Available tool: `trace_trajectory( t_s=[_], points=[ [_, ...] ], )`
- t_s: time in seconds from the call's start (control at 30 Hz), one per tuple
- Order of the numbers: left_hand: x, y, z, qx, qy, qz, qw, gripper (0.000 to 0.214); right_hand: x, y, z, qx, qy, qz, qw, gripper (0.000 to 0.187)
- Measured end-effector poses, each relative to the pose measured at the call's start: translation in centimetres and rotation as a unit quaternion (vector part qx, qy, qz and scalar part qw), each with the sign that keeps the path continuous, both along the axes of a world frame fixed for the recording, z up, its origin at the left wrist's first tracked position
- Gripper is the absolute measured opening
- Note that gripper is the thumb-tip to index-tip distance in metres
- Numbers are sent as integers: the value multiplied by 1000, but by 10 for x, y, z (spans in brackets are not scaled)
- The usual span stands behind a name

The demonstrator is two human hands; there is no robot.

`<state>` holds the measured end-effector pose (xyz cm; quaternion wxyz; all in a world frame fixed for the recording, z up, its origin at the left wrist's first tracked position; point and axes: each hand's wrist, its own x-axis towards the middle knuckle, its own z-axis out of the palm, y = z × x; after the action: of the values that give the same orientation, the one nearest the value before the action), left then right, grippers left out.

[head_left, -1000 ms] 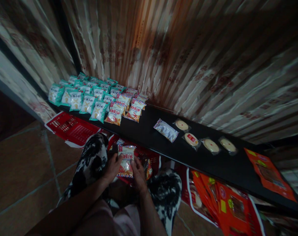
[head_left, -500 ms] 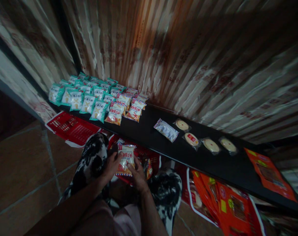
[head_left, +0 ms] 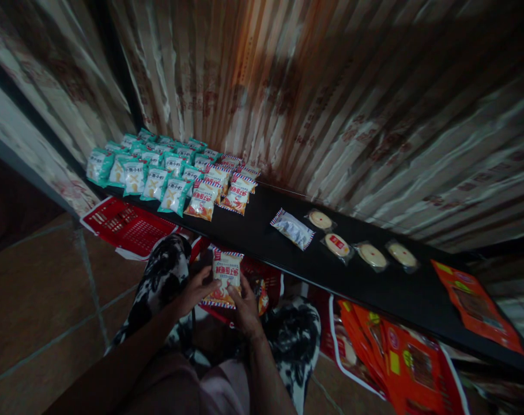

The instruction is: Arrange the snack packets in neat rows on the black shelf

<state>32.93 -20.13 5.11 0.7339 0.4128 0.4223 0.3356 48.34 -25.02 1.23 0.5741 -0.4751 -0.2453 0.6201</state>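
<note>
Both my hands hold one orange-and-white snack packet (head_left: 224,279) with a striped border, just above my knees in patterned trousers. My left hand (head_left: 195,291) grips its lower left edge and my right hand (head_left: 246,300) pinches its lower right edge. The packet stands upright, below the front edge of a low black shelf (head_left: 262,239). On the shelf's left end lie rows of matching orange packets (head_left: 221,187) beside rows of green packets (head_left: 147,170).
A silver packet (head_left: 291,229) and several round wrapped cakes (head_left: 360,245) lie mid-shelf, with a flat orange pack (head_left: 475,305) at the right end. A red basket (head_left: 125,227) sits on the tiled floor at left; orange packs (head_left: 400,357) pile at lower right. Cartons wall the back.
The packet has risen a little and tilted more upright between my hands. Everything on the shelf stays where it was.
</note>
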Motion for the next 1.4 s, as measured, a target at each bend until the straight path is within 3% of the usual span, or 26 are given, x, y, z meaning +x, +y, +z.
trace_trajectory(
  t_s=[0.2, 0.47, 1.03, 1.4],
  points=[
    [0, 2, -11, 6, -3, 11, 1000, 59, -1, 0, 6, 3, -7, 3, 1000, 74],
    [3, -1, -9, -36, -40, 29, 998, 56, -2, -1, 12, -2, -21, 5, 1000, 70],
    [6, -4, -13, 11, 9, 48, 999, 55, -1, -3, 23, -33, 36, 4, 999, 77],
    [5, -3, -16, 11, 48, 74, 996, 55, -6, -2, 16, -38, 45, -4, 998, 76]
  ],
)
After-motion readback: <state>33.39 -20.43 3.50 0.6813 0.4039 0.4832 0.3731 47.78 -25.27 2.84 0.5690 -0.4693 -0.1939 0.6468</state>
